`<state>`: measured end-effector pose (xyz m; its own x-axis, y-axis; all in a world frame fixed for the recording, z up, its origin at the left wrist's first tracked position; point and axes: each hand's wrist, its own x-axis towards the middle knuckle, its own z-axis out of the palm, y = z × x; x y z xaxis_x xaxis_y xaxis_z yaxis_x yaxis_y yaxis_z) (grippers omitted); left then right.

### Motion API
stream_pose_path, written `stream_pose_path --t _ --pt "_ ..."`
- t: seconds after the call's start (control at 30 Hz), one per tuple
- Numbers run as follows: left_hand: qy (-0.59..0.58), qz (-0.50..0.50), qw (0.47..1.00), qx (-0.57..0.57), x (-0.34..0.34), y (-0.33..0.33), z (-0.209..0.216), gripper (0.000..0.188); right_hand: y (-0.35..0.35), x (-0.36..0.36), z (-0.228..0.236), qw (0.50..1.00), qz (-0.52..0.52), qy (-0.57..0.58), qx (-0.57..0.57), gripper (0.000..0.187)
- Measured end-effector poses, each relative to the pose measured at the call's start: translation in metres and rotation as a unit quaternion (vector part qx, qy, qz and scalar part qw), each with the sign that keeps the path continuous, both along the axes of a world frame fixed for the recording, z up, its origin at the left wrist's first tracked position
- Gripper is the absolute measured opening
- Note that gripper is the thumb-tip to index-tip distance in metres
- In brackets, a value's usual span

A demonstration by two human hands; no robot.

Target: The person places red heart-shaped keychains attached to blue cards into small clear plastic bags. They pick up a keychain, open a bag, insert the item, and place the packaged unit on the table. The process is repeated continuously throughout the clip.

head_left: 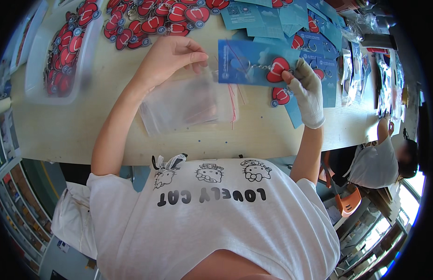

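Observation:
My right hand (307,95), in a white glove with bare fingertips, pinches the right end of a blue card (233,70). A red heart-like keychain (277,70) with a metal chain and ring lies against that card. To the left, my left hand (174,56) has its fingers bent and its thumb close to them, at the upper edge of thin clear film. A thin red line crosses in front of the card's left part. Below my left hand lies a stack of clear zip bags (179,105) with red seal lines, flat on the table (179,144).
Several red keychains (153,24) are heaped at the far side. A clear plastic box (32,84) at the left holds more. Blue cards (242,16), some with keychains, spread at the far right. Another person (375,161) sits at the right, near an orange chair (349,201).

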<state>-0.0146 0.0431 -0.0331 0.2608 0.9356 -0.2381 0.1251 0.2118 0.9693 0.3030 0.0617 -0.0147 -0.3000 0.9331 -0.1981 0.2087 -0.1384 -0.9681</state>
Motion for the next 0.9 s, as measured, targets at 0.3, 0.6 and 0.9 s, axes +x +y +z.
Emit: stream_pose_path --t 0.3,0.6,0.9 --pt "0.011 -0.006 0.999 0.045 0.023 -0.002 0.004 0.011 0.009 -0.013 0.007 0.998 0.049 -0.024 -0.018 0.042" --pt "-0.027 -0.027 0.999 -0.032 0.035 -0.006 0.017 0.018 0.006 -0.018 0.013 0.990 0.103 -0.014 -0.091 0.045" --pt "-0.009 -0.049 0.999 -0.022 0.053 0.001 0.028 0.017 -0.014 -0.031 0.017 0.997 0.057 0.036 -0.021 0.025"
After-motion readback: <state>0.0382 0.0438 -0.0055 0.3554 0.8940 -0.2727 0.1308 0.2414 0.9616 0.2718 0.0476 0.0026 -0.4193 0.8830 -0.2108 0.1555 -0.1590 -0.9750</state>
